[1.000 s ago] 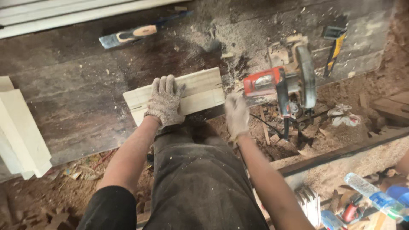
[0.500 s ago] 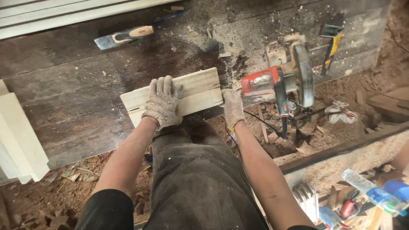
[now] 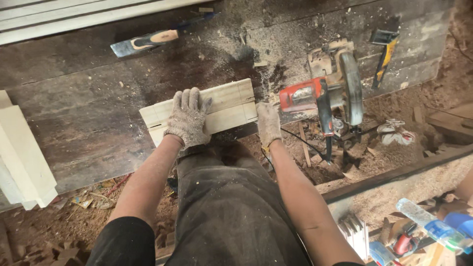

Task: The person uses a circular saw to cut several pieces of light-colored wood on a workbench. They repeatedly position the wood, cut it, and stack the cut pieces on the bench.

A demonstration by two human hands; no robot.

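While only one view, the head camera, is given, the pale wooden board (image 3: 207, 111) is seen lying on the dark, dusty table (image 3: 74, 98), near its front edge. The left hand (image 3: 188, 118), in a grey knit glove, is pressed flat on the board with fingers spread wide, so nothing is gripped. The right hand (image 3: 268, 124), gloved likewise, is laid against the board's right end, its fingers loosely bent down over the edge; whether the end is clasped or merely touched cannot be told.

Compared with the picture half a second earlier, little is changed: the board and both hands are found in nearly the same places, and the left hand is still kept flat on the wood. The right hand is seen drawn slightly closer to the board's end.

Just right of the board, a red circular saw (image 3: 325, 91) is set at the table's edge, untouched, its cord dropped out of sight among wood scraps below. A chisel with a wooden handle (image 3: 145, 42) is laid further back, and a yellow-and-black tool (image 3: 384, 54) at the far right is hard to identify. White mouldings (image 3: 22, 152) at the left are cut off by the frame, as are the bottles (image 3: 433, 229) at the lower right. The board's near edge is partly hidden by the wrists.
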